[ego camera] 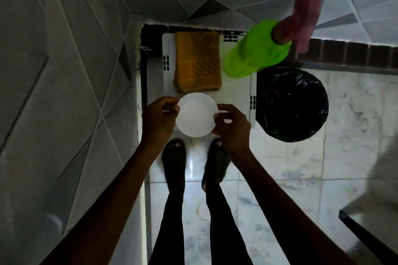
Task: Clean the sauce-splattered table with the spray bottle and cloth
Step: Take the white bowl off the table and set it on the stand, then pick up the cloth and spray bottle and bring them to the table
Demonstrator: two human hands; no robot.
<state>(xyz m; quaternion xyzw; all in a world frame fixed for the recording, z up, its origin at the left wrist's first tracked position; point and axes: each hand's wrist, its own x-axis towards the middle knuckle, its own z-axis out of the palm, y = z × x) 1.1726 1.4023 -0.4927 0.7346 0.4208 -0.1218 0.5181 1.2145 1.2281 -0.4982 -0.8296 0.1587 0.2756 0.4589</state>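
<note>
I look straight down at a small white plastic table [234,94] standing against a tiled wall. Both hands hold a white round bowl [196,117] over the table's near edge: my left hand [159,115] grips its left rim, my right hand [231,126] pinches its right rim. A folded orange cloth [197,61] lies on the far half of the table. A bright green bottle [257,48] stands at the table's far right corner, with a pink cloth [307,4] draped over its top, hiding any nozzle.
A round bin lined with a black bag [293,104] stands on the marble floor right of the table. My legs and sandalled feet [174,157] are just before the table. A dark table corner [366,230] juts in at lower right. Tiled wall on the left.
</note>
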